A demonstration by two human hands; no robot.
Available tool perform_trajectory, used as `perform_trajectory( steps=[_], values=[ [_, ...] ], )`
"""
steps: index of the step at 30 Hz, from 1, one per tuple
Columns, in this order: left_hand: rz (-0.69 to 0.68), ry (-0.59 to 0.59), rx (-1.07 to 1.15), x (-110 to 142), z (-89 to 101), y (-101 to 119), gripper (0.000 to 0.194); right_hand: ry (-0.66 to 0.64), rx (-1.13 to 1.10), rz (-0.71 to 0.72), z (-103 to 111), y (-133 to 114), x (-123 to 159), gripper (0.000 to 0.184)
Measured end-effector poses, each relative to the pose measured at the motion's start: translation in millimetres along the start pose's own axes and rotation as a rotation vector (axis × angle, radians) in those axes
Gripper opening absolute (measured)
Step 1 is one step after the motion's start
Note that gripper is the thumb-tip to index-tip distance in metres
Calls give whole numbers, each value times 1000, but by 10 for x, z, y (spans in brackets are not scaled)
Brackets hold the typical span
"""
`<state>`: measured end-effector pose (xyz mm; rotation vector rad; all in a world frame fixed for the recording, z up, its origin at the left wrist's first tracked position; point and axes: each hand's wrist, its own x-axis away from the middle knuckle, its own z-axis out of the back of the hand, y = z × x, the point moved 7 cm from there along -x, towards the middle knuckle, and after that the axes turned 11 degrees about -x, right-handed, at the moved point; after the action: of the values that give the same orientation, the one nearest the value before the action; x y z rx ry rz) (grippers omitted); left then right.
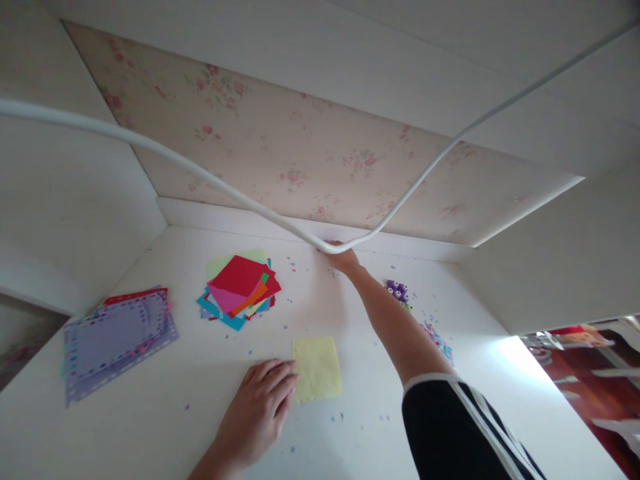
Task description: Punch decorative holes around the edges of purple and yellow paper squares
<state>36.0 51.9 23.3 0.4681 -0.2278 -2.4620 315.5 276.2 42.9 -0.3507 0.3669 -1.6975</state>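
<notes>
My left hand (260, 407) lies flat on the white desk (165, 413), fingers stretched out, fingertips touching the left edge of a pale yellow paper square (320, 367). My right hand (343, 257) reaches far across to the back of the desk; its fingers are hidden behind a white cable (200, 173) hanging close to the camera. A fanned pile of coloured paper squares (240, 287), red on top, lies left of the right arm.
A stack of purple sheets with punched borders (117, 337) lies at the left. A small purple object with white dots (399, 291) and colourful bits (440, 340) sit right of my arm. Paper confetti is scattered about. Floral wallpaper backs the alcove.
</notes>
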Motion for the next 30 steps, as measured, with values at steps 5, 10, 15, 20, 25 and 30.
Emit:
perform_trajectory(
  steps=[5,10,15,20,25,30],
  values=[
    [28,14,28,-6,16,14,38,3,-74,-15,-18,89,221,20],
    [49,-5,31,-64,-54,101,37,25,-230,-7,49,146,721,28],
    [113,107,89,-169,15,159,33,-218,-850,111,-71,-238,1606,57],
    [154,162,184,-215,147,43,40,-440,-969,143,-284,-681,2343,56],
    [49,68,206,-187,110,-2,27,-357,-958,135,-453,-792,2483,48],
    [79,59,155,-97,34,-110,28,-208,-782,158,-489,-700,2476,50]
  ],
)
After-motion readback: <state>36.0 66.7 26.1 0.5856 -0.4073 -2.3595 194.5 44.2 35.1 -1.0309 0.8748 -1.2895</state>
